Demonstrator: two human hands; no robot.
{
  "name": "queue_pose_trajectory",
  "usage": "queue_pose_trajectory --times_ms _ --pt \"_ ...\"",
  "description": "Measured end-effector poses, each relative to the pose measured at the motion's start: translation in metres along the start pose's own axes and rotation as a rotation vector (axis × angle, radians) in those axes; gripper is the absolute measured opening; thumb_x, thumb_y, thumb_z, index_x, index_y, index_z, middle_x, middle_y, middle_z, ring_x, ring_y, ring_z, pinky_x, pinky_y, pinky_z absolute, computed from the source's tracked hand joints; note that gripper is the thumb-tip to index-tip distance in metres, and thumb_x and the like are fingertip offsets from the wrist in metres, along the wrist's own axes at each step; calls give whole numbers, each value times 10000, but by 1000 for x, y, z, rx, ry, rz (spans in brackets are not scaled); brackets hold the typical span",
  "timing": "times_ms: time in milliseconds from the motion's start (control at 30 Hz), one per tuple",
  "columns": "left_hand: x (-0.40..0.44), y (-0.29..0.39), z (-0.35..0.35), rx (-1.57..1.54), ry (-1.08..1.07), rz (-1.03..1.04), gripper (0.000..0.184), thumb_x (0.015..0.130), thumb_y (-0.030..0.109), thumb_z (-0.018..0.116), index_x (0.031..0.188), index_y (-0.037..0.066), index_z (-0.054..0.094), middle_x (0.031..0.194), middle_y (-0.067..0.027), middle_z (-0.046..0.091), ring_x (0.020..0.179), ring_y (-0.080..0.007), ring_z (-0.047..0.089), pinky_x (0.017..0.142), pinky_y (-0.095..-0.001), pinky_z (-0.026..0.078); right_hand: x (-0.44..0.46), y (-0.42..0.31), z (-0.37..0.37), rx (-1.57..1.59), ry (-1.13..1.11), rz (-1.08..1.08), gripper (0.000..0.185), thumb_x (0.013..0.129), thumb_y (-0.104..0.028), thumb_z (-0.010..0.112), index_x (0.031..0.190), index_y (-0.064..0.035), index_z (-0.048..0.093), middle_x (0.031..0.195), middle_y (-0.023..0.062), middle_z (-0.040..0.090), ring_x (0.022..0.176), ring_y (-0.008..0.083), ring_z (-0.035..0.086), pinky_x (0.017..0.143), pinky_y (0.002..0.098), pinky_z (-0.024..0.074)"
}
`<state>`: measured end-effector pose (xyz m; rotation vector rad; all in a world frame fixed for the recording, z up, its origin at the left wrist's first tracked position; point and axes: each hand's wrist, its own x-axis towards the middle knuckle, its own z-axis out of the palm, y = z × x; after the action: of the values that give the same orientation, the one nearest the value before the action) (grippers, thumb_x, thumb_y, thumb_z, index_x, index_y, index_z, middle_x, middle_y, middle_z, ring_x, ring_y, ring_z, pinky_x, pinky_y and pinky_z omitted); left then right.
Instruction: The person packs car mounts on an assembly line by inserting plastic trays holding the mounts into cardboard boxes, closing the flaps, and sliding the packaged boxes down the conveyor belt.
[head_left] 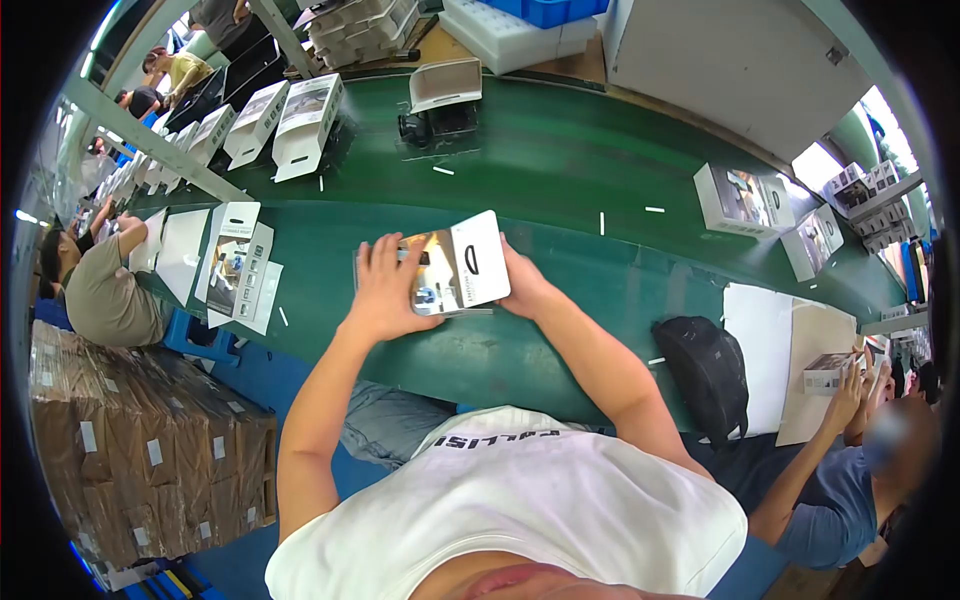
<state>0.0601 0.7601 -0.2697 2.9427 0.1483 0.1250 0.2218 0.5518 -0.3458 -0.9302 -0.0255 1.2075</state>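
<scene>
Left of the black bag (705, 378), a printed box (436, 272) sits over the green surface (592, 285), grasped by the left hand (384, 296) and right hand (526, 286). It looks formed, its white flap (484, 258) unclosed; contents, I can't tell.

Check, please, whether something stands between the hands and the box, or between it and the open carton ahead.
Nothing visible separates the left hand or right hand from the box. Toward the open carton lie a white strip and, nearer it, a black object.
</scene>
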Motion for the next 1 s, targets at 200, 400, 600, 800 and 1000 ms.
queue_pose_trajectory --times_ms 200,400,600,800,1000 --pt "55 41 9 -62 56 79 1204 693 599 920 1643 50 424 1660 -339 357 1586 -510 297 1302 -725 138 -31 -83 -29 -669 319 -322 311 1007 -208 757 1150 65 789 994 116 808 867 215 757 808 365 594" --pt "19 32 -23 -308 195 248 1007 855 521 865 1639 65 428 1724 -294 311 1612 -487 290 1312 -726 134 -54 -243 -88 -1889 1329 -318 439 934 -381 805 1133 2 721 1099 222 801 1017 393 778 833 524 592" --pt "-7 25 -35 -342 68 226 869 910 381 857 1610 63 454 1696 -278 342 1580 -470 351 1305 -737 154 114 -228 68 -2213 761 -1589 435 825 -269 886 1169 -47 739 1171 220 770 1105 388 751 1116 559 477" --pt "-49 -16 -66 -346 217 94 841 893 354 861 1587 62 485 1673 -263 389 1555 -465 394 1305 -725 166 174 -245 67 -2044 597 -1175 276 998 -252 725 1180 -48 759 921 172 802 904 361 789 995 536 576" --pt "-47 -41 -100 -130 588 90 1219 634 497 1007 1621 84 424 1728 -312 298 1597 -548 287 1291 -755 136 49 -151 107 -382 261 -684 286 1113 -147 597 1320 38 667 1085 140 791 837 288 782 582 384 627"
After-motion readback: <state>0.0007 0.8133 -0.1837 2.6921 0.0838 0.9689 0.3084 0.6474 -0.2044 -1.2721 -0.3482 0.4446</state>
